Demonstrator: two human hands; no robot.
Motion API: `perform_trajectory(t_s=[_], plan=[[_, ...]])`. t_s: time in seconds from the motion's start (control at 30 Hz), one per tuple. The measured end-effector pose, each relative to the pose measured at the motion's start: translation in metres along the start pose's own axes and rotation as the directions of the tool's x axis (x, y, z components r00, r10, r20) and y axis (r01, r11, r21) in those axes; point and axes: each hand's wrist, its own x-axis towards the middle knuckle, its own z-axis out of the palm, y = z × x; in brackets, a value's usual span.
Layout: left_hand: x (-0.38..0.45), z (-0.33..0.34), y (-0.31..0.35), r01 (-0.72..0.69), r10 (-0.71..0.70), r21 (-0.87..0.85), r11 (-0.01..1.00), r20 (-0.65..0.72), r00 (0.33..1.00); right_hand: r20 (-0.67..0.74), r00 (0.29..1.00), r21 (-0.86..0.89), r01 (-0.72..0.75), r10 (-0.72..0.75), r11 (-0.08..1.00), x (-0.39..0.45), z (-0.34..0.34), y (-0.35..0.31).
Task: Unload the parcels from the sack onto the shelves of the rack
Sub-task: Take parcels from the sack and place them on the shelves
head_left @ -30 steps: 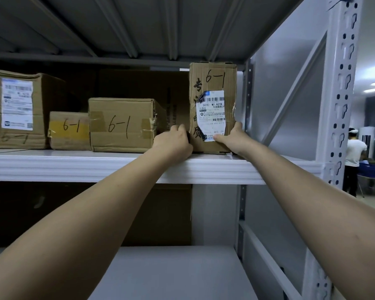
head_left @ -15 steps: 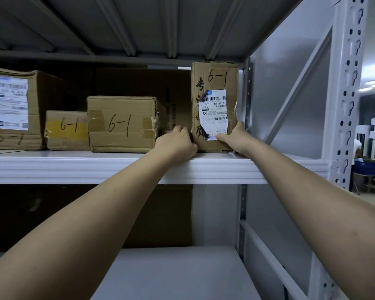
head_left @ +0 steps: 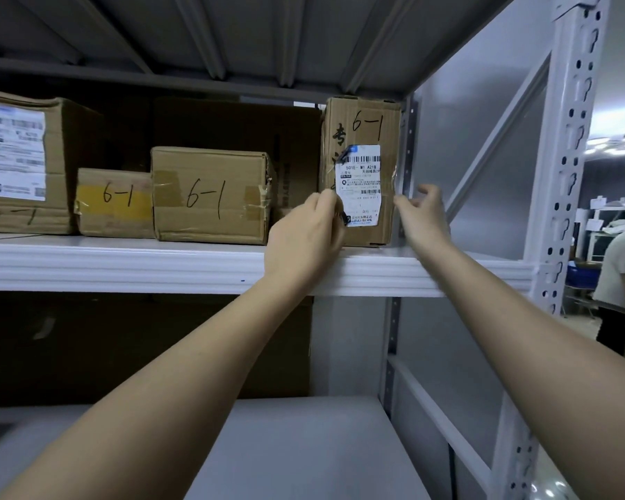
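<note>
Head view, tall parcel (head_left: 361,167): stands upright on end at the right end of the upper shelf (head_left: 123,263), just beside the rack's rear upright, marked 6-1 with its white label facing out. Its base sits a little back from the shelf's front edge.

Head view, right hand (head_left: 424,220): a second ago it was pressed against the parcel's lower right side; now it has come off, fingers loosely spread and curled around nothing, hovering just beside the box's right edge.

Head view, left hand (head_left: 305,234): half a second ago it was flat against the lower left corner. It is still there, fingers curled at the box's left front edge over the label's corner; whether it truly pinches or only rests there I cannot tell.

Head view, neighbours: a wider 6-1 box (head_left: 210,194) and a small one with yellow tape (head_left: 114,202) stand to the left, apart from the tall parcel.

Head view, sack: not visible.

Meaning for the task: this parcel looks placed and stable, and the release seems underway. The likely next step is to let go with the left and return to the sack.

Risk: standing on end, the box could tip if nudged on withdrawal.
</note>
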Motion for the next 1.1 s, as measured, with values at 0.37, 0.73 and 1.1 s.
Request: perform_trajectory(t_s=[0.37,0.73,1.1], plan=[[-0.086,0.042,0.054,-0.255,0.223,-0.173,0.951,-0.186,0.957,-0.225,0.761,-0.238,0.563,-0.608,0.792,-0.098,-0.025,0.067],[-0.215,0.118,0.144,-0.261,0.336,-0.307,0.915,0.224,0.915,0.062,0.910,-0.540,0.376,-0.410,0.753,-0.197,-0.126,0.229],[-0.371,0.207,0.309,-0.132,0.464,-0.457,0.880,0.765,0.447,0.349,0.920,-0.713,0.136,0.179,0.688,-0.297,-0.288,0.427]])
